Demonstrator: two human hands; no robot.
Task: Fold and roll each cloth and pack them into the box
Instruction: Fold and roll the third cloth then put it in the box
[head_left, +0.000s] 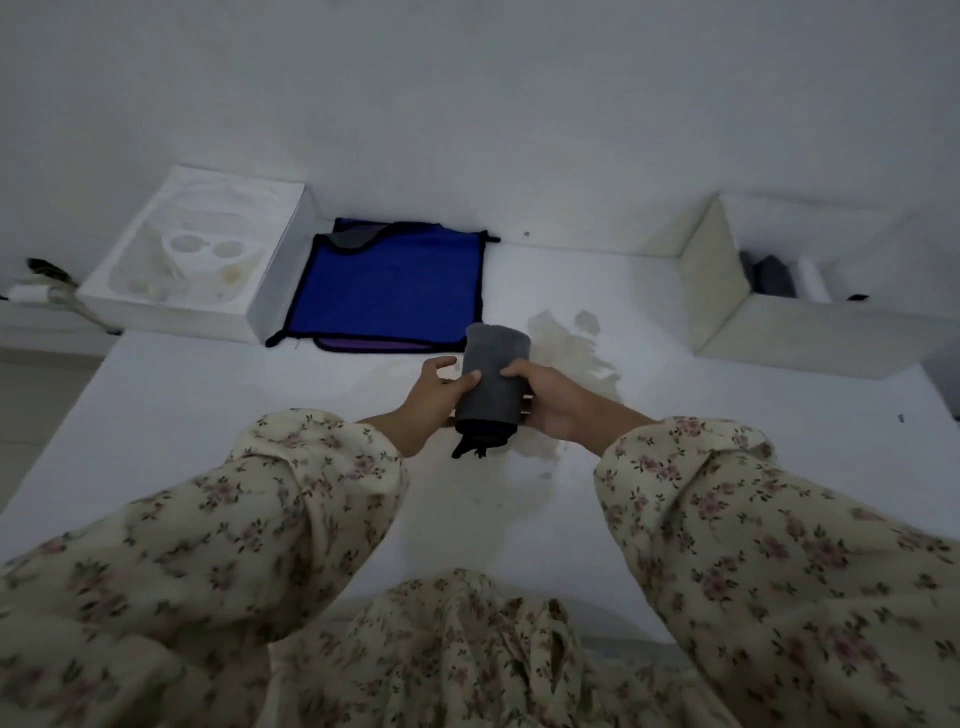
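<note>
Left hand: the left hand (441, 388) cups the near-left side of the grey roll (493, 371), with one finger curled onto it. The other fingers are lifted and loosely spread.
Right hand: the right hand (551, 401) grips the roll from the right, thumb over the top and fingertips just showing beneath.
Cloth in hand: the roll is a tight grey cylinder held lengthways, just above the table or resting on it; I cannot tell which. Its dark-trimmed end and a small loop point back toward the person.
Step in hand: the rolling looks finished, so this is probably the moment for carrying the roll to the box.
Next move: it calls for a firm squeeze so the roll does not spring open. The roll then needs a carry to the far right and a drop into the box (810, 332) beside the rolled cloths (774, 278) already inside.
Left to do: a blue cloth (389, 288) lies flat and unrolled near the back edge, with a purple cloth (363, 344) peeping out under it.
Surface: the table (208, 415) is white, with a pale brownish stain (571, 345) just beyond the hands.
Other things: a white moulded tray (197, 254) sits touching the blue cloth's left side.
Room: a plain white wall (467, 104) runs behind the table in dim, bluish light.
Clothing: floral sleeves (260, 519) fill the foreground.
</note>
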